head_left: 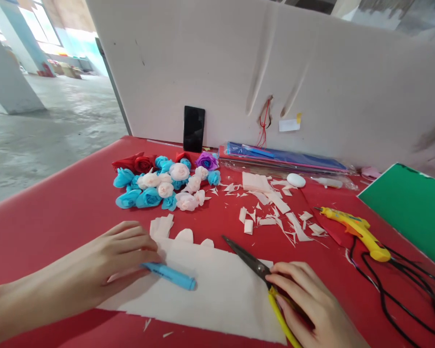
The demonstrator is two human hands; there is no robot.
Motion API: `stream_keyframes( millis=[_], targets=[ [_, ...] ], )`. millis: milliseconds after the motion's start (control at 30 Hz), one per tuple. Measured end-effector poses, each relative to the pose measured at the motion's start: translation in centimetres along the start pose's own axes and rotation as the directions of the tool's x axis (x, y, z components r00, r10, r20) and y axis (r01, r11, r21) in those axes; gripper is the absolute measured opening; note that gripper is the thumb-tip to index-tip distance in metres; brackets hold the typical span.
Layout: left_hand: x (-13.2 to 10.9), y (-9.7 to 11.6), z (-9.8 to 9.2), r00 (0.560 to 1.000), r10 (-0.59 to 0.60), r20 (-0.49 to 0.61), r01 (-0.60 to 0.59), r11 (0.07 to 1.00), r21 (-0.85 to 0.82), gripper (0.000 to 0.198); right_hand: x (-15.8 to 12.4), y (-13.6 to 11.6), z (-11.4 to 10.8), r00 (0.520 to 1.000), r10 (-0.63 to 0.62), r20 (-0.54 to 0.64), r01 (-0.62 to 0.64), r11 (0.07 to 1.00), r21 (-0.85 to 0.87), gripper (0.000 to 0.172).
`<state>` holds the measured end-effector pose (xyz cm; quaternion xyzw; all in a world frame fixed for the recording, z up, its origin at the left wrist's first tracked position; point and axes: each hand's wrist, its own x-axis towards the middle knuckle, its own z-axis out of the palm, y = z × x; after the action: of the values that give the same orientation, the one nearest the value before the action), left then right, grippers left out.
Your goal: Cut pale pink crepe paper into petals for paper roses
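My left hand (125, 253) reaches in over a pale pink sheet of crepe paper (220, 290), its fingers bent. A light blue marker (172, 275) has one end between the thumb and index finger, its other end over the sheet. At the sheet's right side, my right hand (304, 299) is closed on yellow-handled scissors (251, 261). Their dark blades lie together and point to the upper left over the sheet. Small pale cut pieces with rounded tops (184, 236) lie along the sheet's far edge, near the left fingers.
Blue, pink, red and purple paper flowers (164, 186) are heaped at the back left, before a leaning phone (194, 129). Paper scraps (271, 203) litter the red table. At right lie a yellow glue gun (355, 229), its black cord and a green board (409, 208).
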<state>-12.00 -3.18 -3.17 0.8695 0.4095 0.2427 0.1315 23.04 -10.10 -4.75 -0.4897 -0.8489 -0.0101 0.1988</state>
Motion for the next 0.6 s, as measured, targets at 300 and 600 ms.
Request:
stream_keyframes(
  millis=[300,600],
  targets=[
    [0.2,-2.3,0.3,0.991,0.119,-0.053,-0.115,0.991,0.075,0.033,0.4,-0.6,-0.8,0.996,0.039,-0.074,-0.038,0.999,0.019,0.027],
    [0.2,0.9,1.4,0.973,0.179,-0.149,-0.174,0.984,0.045,0.043,-1.2,0.7,-2.0,0.996,0.062,0.058,-0.048,0.975,-0.216,0.044]
  ],
)
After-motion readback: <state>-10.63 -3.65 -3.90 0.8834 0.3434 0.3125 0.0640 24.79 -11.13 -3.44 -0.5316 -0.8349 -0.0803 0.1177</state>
